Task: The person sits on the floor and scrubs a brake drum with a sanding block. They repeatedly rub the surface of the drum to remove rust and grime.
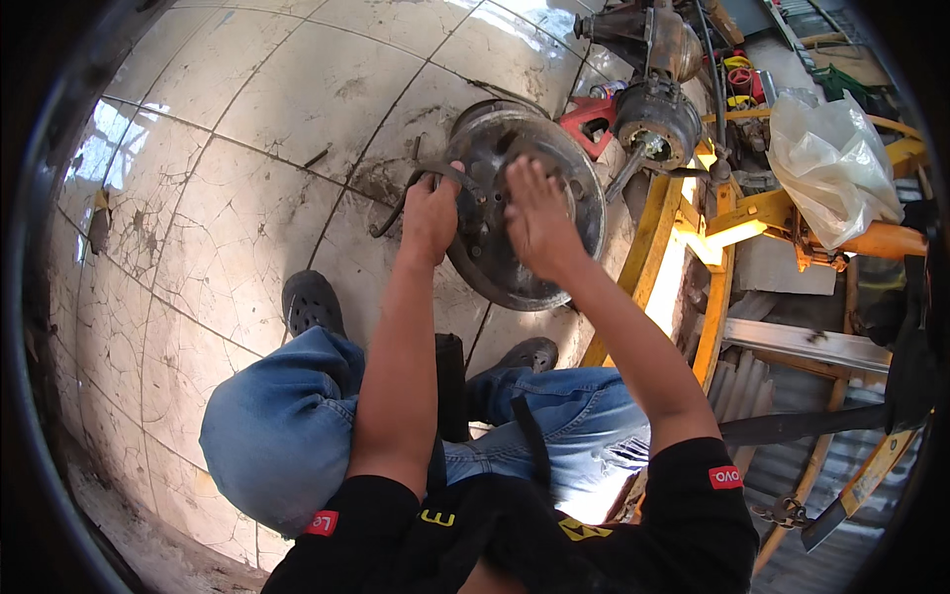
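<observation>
A dark steel wheel rim (pixel 584 203) lies on the tiled floor in front of my feet. My left hand (pixel 432 216) is closed around a dark curved metal piece (pixel 396 201), perhaps a brake shoe, at the rim's left edge. The piece arcs out past the knuckles to the left, and its other end reaches over the rim. My right hand (pixel 542 220) lies flat over the rim's centre, fingers stretched out and pointing away from me. Whatever is under that palm is hidden.
Beyond the rim on the right lie a red stand (pixel 589 124) and a greasy axle housing (pixel 668 49) with its drum (pixel 658 124). A yellow metal frame (pixel 648 247) runs along my right side, with a clear plastic bag (pixel 831 163) on it. Cracked tiles (pixel 198 267) spread leftward.
</observation>
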A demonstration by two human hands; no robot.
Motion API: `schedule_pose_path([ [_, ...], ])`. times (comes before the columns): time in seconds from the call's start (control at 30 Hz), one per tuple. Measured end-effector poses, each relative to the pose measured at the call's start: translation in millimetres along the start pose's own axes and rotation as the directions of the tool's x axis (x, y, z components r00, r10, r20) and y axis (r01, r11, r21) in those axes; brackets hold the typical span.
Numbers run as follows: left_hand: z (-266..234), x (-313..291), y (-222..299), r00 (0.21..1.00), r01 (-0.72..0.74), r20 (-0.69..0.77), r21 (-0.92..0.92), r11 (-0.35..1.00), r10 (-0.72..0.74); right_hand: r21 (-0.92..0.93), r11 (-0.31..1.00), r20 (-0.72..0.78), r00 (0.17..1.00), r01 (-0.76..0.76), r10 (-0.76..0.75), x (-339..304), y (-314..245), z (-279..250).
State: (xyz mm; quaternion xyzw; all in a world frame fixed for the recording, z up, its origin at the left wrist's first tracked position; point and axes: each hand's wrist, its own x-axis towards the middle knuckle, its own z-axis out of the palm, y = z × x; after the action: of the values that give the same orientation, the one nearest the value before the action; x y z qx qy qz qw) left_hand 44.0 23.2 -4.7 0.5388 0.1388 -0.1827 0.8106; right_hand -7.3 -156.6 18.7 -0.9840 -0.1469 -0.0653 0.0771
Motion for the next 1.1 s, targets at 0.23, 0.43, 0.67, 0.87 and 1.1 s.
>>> schedule_pose_path([
  [0.23, -1, 1, 6, 0.999, 0.033, 0.041, 0.036, 0.999, -0.035, -0.024, 0.993, 0.021, 0.993, -0.113, 0.113, 14, 9, 4],
  [0.43, 3, -3, 9, 0.999, 0.013, 0.047, 0.076, 0.997, -0.016, -0.017, 0.987, 0.064, 0.985, -0.157, 0.158, 17, 19, -7],
  [0.67, 5, -5, 10, 0.999, 0.03, 0.033, -0.025, 0.999, -0.029, -0.05, 0.955, 0.039, 0.955, -0.292, 0.294, 18, 26, -5],
  [0.87, 3, -5, 8, 1.0, 0.001, 0.015, -0.017, 1.0, -0.001, -0.01, 0.974, 0.023, 0.973, -0.228, 0.228, 21, 23, 2],
  [1.1, 6, -4, 7, 1.0, -0.016, 0.016, -0.001, 1.0, 0.016, 0.039, 0.988, 0.166, 0.976, -0.15, 0.141, 20, 8, -13],
])
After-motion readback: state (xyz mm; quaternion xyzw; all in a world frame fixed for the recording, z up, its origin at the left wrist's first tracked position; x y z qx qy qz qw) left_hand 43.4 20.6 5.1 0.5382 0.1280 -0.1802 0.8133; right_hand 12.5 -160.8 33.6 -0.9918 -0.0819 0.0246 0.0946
